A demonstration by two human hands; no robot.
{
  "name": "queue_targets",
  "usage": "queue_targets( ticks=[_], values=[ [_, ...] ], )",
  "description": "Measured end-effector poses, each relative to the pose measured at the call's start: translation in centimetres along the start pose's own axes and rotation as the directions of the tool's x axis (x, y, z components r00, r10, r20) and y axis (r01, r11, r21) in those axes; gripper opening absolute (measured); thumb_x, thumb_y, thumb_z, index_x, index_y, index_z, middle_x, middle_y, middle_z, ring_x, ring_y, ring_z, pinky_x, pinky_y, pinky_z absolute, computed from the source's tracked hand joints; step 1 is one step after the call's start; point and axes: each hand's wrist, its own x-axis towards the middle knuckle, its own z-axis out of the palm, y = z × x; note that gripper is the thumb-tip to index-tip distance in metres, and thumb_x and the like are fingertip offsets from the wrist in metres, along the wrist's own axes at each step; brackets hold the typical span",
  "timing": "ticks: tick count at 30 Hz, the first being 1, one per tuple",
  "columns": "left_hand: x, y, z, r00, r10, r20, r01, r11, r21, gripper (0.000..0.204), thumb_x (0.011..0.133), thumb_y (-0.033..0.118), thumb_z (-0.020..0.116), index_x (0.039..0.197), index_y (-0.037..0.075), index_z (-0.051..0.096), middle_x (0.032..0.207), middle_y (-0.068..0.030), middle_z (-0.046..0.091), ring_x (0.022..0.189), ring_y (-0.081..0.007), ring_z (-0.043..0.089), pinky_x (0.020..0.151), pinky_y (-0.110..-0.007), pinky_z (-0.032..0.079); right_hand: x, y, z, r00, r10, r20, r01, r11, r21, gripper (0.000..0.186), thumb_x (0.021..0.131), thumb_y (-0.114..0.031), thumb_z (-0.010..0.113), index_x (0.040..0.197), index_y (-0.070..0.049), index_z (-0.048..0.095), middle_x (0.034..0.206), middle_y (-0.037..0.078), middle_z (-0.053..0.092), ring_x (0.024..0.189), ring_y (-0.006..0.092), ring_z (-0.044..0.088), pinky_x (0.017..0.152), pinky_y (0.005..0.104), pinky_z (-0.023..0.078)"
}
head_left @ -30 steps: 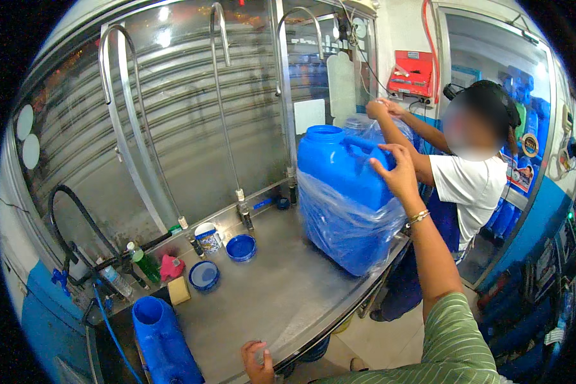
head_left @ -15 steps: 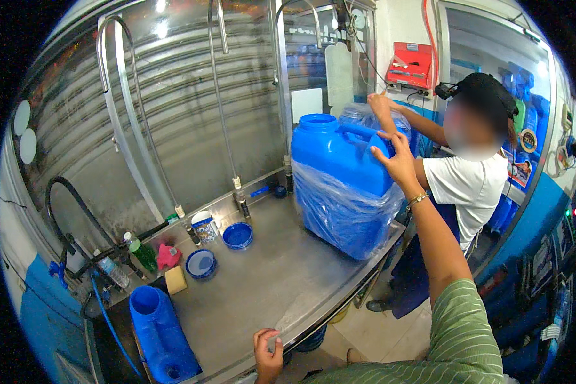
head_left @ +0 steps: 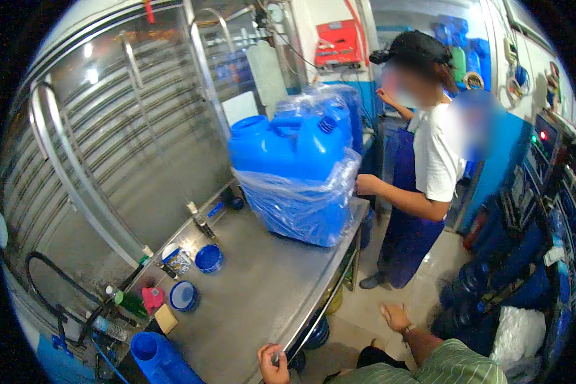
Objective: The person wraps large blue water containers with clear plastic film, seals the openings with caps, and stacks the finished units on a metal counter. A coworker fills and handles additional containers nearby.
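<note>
A large blue plastic jug (head_left: 288, 150) stands upright on the metal counter (head_left: 249, 281), its lower half in clear plastic wrap (head_left: 294, 205). My right hand (head_left: 395, 317) is off it, fingers stretched out, low over the floor and holding nothing. Near the counter's front edge is my left hand (head_left: 274, 363), its fingers curled round something small and dark that I cannot make out. A co-worker's hand (head_left: 367, 184) is at the right side of the wrapped jug; whether it grips the wrap is unclear.
More wrapped blue jugs (head_left: 342, 105) stand behind. Along the counter's left are two blue lids (head_left: 208, 258), a yellow sponge (head_left: 166, 318), a pink cloth (head_left: 152, 299), a green bottle (head_left: 128, 301) and another blue jug (head_left: 163, 358). The co-worker (head_left: 422, 160) stands right of the counter.
My right hand has left the jug's top and dropped down to the right. The co-worker's hand has come down beside the wrapped jug. The view has turned to the right.
</note>
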Motion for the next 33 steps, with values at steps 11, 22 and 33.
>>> queue_targets(
  ticks=[11, 22, 33],
  values=[
    [4.8, 4.9, 9.8, 0.962, 0.147, 0.232, -0.121, 0.985, -0.121, 0.015, 0.083, 0.004, 0.060, 0.098, 0.003, 0.062, 0.104, -0.0131, 0.057, 0.103, -0.0280, 0.053, 0.093, -0.037, 0.040, -15.5, 11.3, -4.6, 0.505, 0.621, 0.599, -0.747, 0.662, -0.056, 0.078, 0.091, -0.064, 0.020, 0.135, -0.005, 0.044, 0.134, 0.021, 0.048, 0.125, 0.0351, 0.044, 0.107, 0.0451, 0.028],
    [6.6, 13.4, 24.0, 0.774, 0.435, 0.460, -0.385, 0.900, -0.203, 0.021, 0.082, 0.005, 0.061, 0.103, 0.007, 0.063, 0.108, -0.0129, 0.057, 0.106, -0.0293, 0.053, 0.092, -0.037, 0.042, -9.1, 15.5, -7.0, 0.862, 0.321, 0.392, -0.442, 0.853, 0.276, 0.059, 0.097, -0.048, 0.033, 0.129, -0.001, 0.048, 0.122, 0.026, 0.055, 0.118, 0.0392, 0.050, 0.103, 0.0455, 0.035],
    [4.9, -2.2, 29.7, 0.358, 0.162, 0.919, -0.332, 0.943, -0.037, 0.035, 0.090, 0.021, 0.057, 0.122, 0.010, 0.054, 0.123, -0.0168, 0.050, 0.114, -0.0367, 0.049, 0.098, -0.043, 0.040, 7.1, 33.4, -28.6, 0.772, 0.478, -0.418, -0.252, 0.835, 0.489, 0.057, 0.101, -0.042, 0.023, 0.130, 0.002, 0.045, 0.118, 0.022, 0.056, 0.112, 0.0321, 0.051, 0.098, 0.0370, 0.037]
  ],
)
